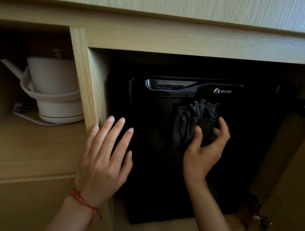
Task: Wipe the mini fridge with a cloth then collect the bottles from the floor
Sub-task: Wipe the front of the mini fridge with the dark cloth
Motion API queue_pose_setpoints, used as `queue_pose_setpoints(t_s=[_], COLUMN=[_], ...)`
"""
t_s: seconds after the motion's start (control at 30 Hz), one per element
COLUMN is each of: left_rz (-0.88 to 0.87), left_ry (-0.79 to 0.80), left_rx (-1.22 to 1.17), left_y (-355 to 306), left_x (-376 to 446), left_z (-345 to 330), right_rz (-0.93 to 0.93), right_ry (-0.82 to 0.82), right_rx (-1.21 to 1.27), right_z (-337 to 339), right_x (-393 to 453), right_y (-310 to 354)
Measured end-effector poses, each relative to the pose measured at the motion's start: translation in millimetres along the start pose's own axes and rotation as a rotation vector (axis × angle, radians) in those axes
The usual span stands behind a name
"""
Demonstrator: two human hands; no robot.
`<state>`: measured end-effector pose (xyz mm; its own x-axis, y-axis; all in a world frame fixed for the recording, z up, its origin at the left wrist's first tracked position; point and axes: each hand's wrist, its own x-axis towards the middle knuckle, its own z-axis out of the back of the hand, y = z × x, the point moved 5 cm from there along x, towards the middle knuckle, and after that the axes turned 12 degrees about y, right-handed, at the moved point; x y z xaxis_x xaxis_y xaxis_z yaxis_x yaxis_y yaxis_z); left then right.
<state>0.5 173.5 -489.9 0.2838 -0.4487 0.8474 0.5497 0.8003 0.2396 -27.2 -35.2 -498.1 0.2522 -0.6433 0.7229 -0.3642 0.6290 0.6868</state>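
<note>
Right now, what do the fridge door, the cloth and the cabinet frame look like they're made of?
Fridge door: smooth black panel, probably glossy plastic or coated metal; its handle recess glints. Cloth: soft dark grey fabric, matte, bunched in folds in the right hand. Cabinet frame: pale wood or wood-look laminate, with visible grain lines.

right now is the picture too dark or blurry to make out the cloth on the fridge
Head view: the cupboard recess is in deep shadow, so the black fridge shows little detail; the dark cloth in the right hand barely stands out; the wooden top edge is motion-blurred and bowed by the wide lens; the left hand is well lit.
</note>
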Motion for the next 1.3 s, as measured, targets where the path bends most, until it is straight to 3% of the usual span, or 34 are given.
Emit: queue_pose_setpoints(t_s=[0.2, 0.7, 1.03, 1.3], left_rz=[-0.008, -0.005, -0.017, -0.019], left_ry=[-0.009, -0.016, -0.034, -0.040], left_rx=[-0.005, 0.008, 0.002, 0.000], left_y=[-1, -2, -3, -2], left_x=[-1, -1, -2, -3], left_z=[1, 3, 3, 2], right_rz=[-0.176, -0.390, 0.077, 0.195], right_ry=[-0.028, -0.029, 0.052, -0.030], right_rx=[0.081, 0.314, -0.069, -0.158], right_z=[-6, -17, -17, -13], right_x=[-10, 2, 6, 5], right_y=[-1, 8, 31, 25])
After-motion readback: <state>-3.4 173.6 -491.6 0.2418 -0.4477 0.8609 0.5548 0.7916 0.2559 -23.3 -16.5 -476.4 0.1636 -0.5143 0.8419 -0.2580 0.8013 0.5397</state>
